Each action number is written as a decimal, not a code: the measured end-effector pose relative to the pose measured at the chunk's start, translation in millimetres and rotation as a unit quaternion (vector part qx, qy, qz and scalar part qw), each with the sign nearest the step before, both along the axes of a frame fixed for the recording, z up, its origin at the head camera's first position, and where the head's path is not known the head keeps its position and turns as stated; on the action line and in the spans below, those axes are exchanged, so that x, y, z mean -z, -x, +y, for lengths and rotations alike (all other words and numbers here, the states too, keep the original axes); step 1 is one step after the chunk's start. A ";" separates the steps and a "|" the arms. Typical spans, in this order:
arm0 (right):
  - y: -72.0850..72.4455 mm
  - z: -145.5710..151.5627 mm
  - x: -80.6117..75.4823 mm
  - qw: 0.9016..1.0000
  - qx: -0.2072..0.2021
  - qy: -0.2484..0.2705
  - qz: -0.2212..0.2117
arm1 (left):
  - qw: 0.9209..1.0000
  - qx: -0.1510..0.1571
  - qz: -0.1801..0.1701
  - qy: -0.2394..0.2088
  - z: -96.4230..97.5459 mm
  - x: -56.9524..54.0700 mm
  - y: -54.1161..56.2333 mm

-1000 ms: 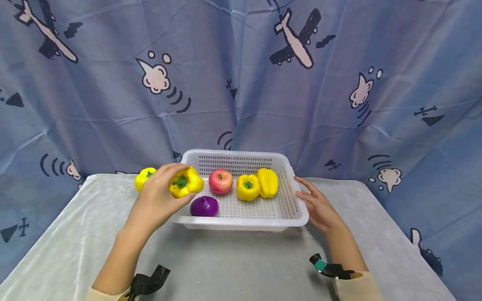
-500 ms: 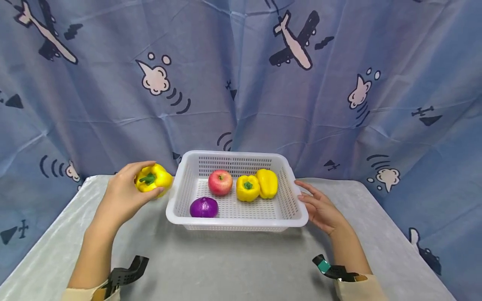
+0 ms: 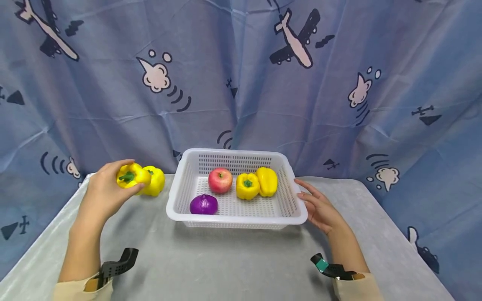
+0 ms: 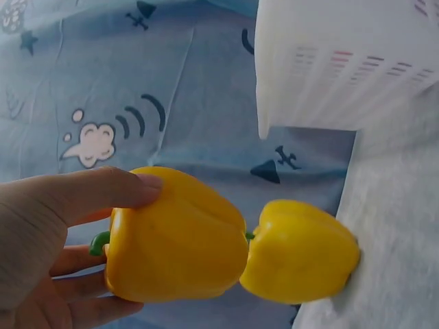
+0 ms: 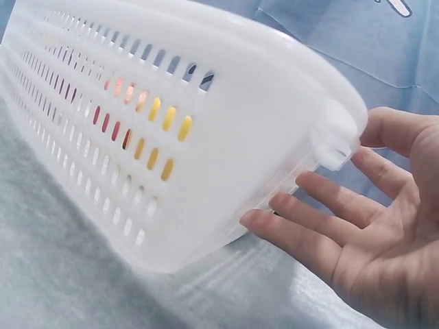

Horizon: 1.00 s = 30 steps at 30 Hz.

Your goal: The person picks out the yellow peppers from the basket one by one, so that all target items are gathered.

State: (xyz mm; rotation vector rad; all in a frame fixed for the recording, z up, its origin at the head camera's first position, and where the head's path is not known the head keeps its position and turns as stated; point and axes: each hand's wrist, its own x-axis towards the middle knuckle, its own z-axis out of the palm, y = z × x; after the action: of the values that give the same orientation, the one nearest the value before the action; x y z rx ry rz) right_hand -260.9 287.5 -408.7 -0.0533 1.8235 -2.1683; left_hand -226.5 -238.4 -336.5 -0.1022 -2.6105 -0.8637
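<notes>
Left hand (image 3: 103,190) has a yellow pepper (image 3: 137,176) pinched left of the white basket (image 3: 241,218), close to a second pepper (image 3: 157,184) on the bench (image 3: 226,263). Right hand (image 3: 319,208) is just touching the basket's end, fingers pretty straight.

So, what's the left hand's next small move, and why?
Probably lower the held pepper onto the table: the left hand grips it outside the basket, seemingly raised, and another yellow pepper rests on the table close by.
</notes>
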 end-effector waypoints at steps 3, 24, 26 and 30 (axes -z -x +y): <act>2.9 -0.5 -0.2 1.000 -0.007 0.007 0.002 | 1.000 -0.013 -0.015 0.005 -7.4 2.7 1.9; 3.9 0.2 0.2 1.000 0.003 0.016 -0.009 | 0.991 -0.095 -0.094 0.022 -29.1 18.5 16.1; 3.7 -0.1 -0.5 1.000 0.006 0.013 -0.010 | 0.989 -0.101 -0.101 0.028 -30.7 20.2 17.4; 3.5 -0.4 0.0 1.000 0.009 0.016 -0.011 | 0.989 -0.100 -0.105 0.039 -35.6 24.3 19.1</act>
State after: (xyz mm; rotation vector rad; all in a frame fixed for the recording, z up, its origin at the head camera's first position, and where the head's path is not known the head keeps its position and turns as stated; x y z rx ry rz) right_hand -264.4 287.1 -408.7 -0.0201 1.7835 -2.2020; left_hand -245.6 -273.9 -360.8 0.2379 -2.7901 -0.7375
